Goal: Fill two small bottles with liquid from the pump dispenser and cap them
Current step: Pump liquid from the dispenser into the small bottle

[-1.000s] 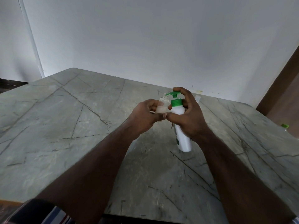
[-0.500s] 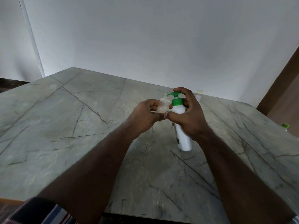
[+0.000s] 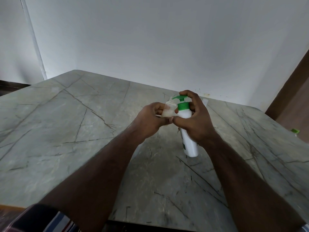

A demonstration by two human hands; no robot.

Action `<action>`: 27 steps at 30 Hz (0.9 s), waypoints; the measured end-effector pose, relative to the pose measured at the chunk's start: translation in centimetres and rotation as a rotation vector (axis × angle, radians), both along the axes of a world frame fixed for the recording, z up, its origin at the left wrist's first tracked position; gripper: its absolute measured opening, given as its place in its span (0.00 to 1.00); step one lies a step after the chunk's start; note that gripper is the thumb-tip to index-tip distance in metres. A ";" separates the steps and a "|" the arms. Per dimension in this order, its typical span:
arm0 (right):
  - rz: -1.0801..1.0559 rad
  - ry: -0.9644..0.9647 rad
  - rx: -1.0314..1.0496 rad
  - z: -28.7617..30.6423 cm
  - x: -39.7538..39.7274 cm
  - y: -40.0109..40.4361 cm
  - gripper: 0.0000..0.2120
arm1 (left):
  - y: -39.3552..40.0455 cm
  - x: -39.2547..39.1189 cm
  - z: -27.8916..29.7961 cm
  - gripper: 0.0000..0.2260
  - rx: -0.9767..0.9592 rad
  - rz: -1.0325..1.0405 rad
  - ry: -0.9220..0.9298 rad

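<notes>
We see the left hand (image 3: 150,122) holding a small clear bottle (image 3: 169,109) up off the desk (image 3: 70,124), its grip curled round the bottle's lower part, thumb tip at the bottle's base. The bottle is tilted a little, with its open mouth up just under the spout of the pump dispenser (image 3: 187,129). A pale, milky liquid fills the bottom part of the bottle; the upper part looks clear.

The pump dispenser is a white bottle with a green collar and a green pump head. It stands on the desk, leaning slightly, just right of the small bottle and touching or nearly touching it. The right hand (image 3: 196,120) wraps it from the right: the thumb lies across the front of the white body, the fingers curl round the neck, and the forefinger arches over and rests on top of the green pump head.

The two hands meet at the thumbs, in front of the two bottles.

The desk is a grey-green stone slab with dark veins, set against a white wall (image 3: 167,39). Behind the right hand, a small pale object (image 3: 205,102) shows partly; we cannot tell what it is. At the far right edge sits a small green thing (image 3: 295,130), too small to name.
</notes>
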State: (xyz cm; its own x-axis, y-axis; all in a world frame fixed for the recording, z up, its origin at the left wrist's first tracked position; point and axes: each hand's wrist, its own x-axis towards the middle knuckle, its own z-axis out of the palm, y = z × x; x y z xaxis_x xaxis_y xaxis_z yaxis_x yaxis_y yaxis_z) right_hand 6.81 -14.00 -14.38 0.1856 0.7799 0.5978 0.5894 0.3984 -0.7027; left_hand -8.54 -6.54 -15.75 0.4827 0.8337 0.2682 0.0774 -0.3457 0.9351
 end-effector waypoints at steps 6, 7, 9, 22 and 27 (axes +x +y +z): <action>0.000 -0.020 -0.011 -0.2 0.1 0.1 0.38 | 0.0 0.0 0.1 0.22 -0.013 0.000 -0.006; -0.002 -0.032 -0.011 -0.2 0.1 0.2 0.39 | 0.0 0.0 0.1 0.22 -0.016 -0.001 -0.007; -0.004 -0.036 -0.012 -0.1 0.1 0.2 0.40 | 0.0 0.0 0.1 0.23 -0.019 -0.001 -0.008; 0.007 0.023 -0.002 0.0 0.0 -0.1 0.42 | -0.1 -0.1 0.1 0.23 -0.042 0.003 -0.024; 0.021 0.066 0.036 -0.2 0.1 -0.1 0.42 | -0.4 -0.3 0.5 0.20 -0.051 0.003 -0.040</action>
